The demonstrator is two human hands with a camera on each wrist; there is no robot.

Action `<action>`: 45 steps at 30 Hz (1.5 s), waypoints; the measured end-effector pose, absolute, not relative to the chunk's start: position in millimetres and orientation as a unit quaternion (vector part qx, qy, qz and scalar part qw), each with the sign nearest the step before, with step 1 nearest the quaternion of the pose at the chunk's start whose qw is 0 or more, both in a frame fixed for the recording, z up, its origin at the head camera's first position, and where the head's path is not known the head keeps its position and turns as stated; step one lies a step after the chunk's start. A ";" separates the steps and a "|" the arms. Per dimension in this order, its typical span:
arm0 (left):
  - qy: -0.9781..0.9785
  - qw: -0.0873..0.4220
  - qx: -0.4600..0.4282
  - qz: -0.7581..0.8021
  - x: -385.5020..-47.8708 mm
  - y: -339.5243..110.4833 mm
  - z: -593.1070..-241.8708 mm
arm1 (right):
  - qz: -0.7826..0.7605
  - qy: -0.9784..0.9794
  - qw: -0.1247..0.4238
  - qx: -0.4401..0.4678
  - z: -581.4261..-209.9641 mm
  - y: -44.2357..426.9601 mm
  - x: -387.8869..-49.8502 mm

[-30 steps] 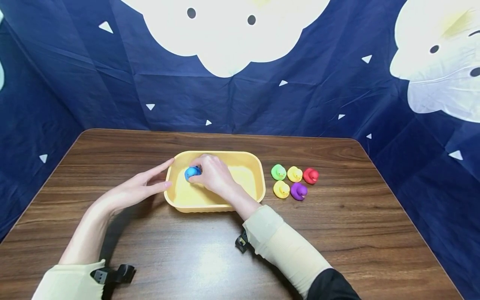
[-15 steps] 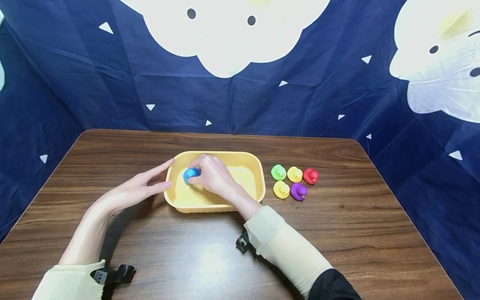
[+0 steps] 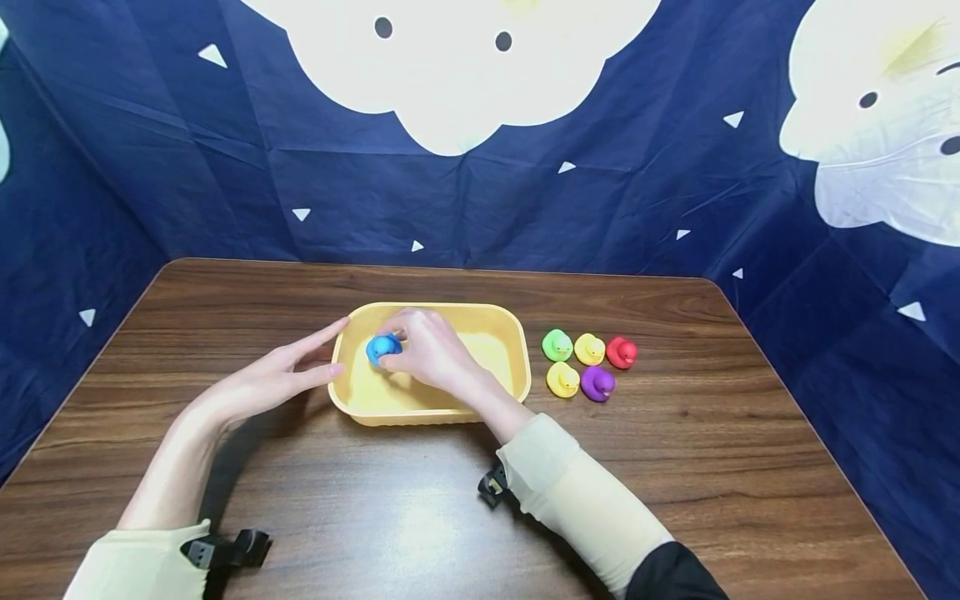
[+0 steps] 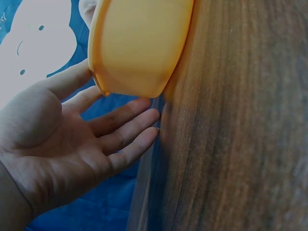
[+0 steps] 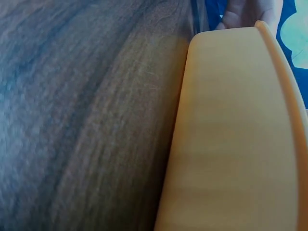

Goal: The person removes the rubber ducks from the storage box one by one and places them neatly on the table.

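Note:
In the head view a blue rubber duck (image 3: 383,349) sits at the left end of a pale yellow tub (image 3: 495,358). My right hand (image 3: 429,348) reaches inside, thumb and fingers around the duck's right side; part of the duck is covered. Outside the tub's left end, my left hand (image 3: 262,377) touches the rim with thumb and index finger extended. The left wrist view has that left hand (image 4: 67,130) with spread, relaxed fingers against the tub's end (image 4: 139,53). Only the tub's side (image 5: 231,125) and part of the left hand (image 5: 245,12) appear in the right wrist view.
To the tub's right stand several more rubber ducks: green (image 3: 557,344), yellow (image 3: 589,348), red (image 3: 621,352), another yellow one (image 3: 562,379) and purple (image 3: 597,383). The brown wooden table (image 3: 712,433) ends before a blue cloth backdrop (image 3: 495,208).
The blue duck has shifted slightly left and turned within the tub. My right wrist and forearm have drawn a little to the right. The left hand has stayed put.

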State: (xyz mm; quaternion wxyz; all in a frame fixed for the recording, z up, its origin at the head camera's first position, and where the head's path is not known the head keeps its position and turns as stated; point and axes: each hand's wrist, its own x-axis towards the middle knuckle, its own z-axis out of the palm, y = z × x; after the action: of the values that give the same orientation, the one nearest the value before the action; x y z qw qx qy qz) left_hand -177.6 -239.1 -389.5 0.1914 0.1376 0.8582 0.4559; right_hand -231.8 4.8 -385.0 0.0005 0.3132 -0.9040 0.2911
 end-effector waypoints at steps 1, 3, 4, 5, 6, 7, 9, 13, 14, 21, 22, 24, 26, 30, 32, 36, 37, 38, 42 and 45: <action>0.858 0.191 0.138 0.456 -177.5 -239.1 -389.3 | 0.295 -0.903 -0.001 0.313 -384.4 5.7 -231.4; 0.858 0.191 0.138 0.456 -177.3 -238.8 -389.1 | 0.302 -0.901 -0.005 0.312 -383.0 7.5 -230.4; 0.858 0.191 0.138 0.457 -177.2 -238.7 -389.0 | 0.305 -0.900 -0.007 0.311 -382.5 8.5 -230.1; 0.858 0.190 0.137 0.457 -177.1 -238.6 -389.0 | 0.308 -0.899 -0.009 0.310 -382.0 9.4 -229.8; 0.858 0.190 0.137 0.457 -177.1 -238.5 -389.1 | 0.312 -0.899 -0.013 0.307 -381.7 10.4 -229.5; 0.858 0.190 0.137 0.456 -177.2 -238.5 -389.3 | 0.316 -0.898 -0.017 0.305 -381.1 11.3 -229.0; 0.860 0.191 0.136 0.454 -177.5 -238.6 -389.6 | 0.324 -0.897 -0.025 0.301 -379.8 13.4 -228.1; 0.861 0.194 0.133 0.452 -178.2 -238.9 -389.9 | 0.333 -0.896 -0.035 0.291 -376.7 16.8 -225.6; 0.860 0.195 0.133 0.452 -178.3 -238.9 -389.7 | 0.334 -0.897 -0.035 0.289 -375.8 17.6 -225.0; 0.860 0.199 0.129 0.452 -178.3 -238.5 -389.0 | 0.348 -0.894 -0.034 0.279 -369.4 23.8 -220.9; 0.860 0.200 0.128 0.452 -178.3 -238.5 -389.0 | 0.348 -0.895 -0.034 0.278 -368.7 24.8 -220.5; 0.860 0.202 0.125 0.451 -178.5 -238.5 -388.8 | 0.353 -0.894 -0.033 0.274 -367.1 27.0 -219.6; 0.860 0.203 0.123 0.451 -178.9 -238.4 -388.7 | 0.360 -0.893 -0.033 0.270 -365.6 29.4 -218.9; 0.860 0.204 0.121 0.452 -179.2 -238.3 -388.6 | 0.373 -0.889 -0.029 0.263 -362.8 34.7 -217.0; 0.859 0.205 0.122 0.454 -179.1 -238.2 -388.7 | 0.381 -0.886 -0.027 0.262 -361.8 37.5 -216.2; 0.859 0.204 0.122 0.452 -179.0 -238.1 -388.5 | 0.405 -0.875 -0.025 0.262 -360.4 43.0 -215.0; 0.861 0.204 0.122 0.450 -179.0 -238.1 -388.6 | 0.413 -0.872 -0.025 0.262 -360.0 44.4 -214.7; 0.862 0.203 0.122 0.447 -179.0 -238.1 -388.6 | 0.418 -0.870 -0.025 0.261 -359.6 45.8 -214.2; 0.868 0.199 0.123 0.439 -179.0 -238.5 -389.2 | 0.430 -0.866 -0.018 0.254 -357.6 52.2 -212.1; 0.868 0.199 0.123 0.438 -179.0 -238.8 -389.8 | 0.436 -0.865 -0.011 0.246 -355.9 57.7 -210.2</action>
State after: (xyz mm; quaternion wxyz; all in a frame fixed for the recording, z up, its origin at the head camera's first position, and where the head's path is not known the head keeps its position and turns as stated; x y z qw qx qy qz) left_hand -179.0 -238.8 -389.8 0.1989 0.1228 0.8680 0.4382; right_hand -210.2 57.7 -355.9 -0.0107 0.2457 -0.8655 0.4365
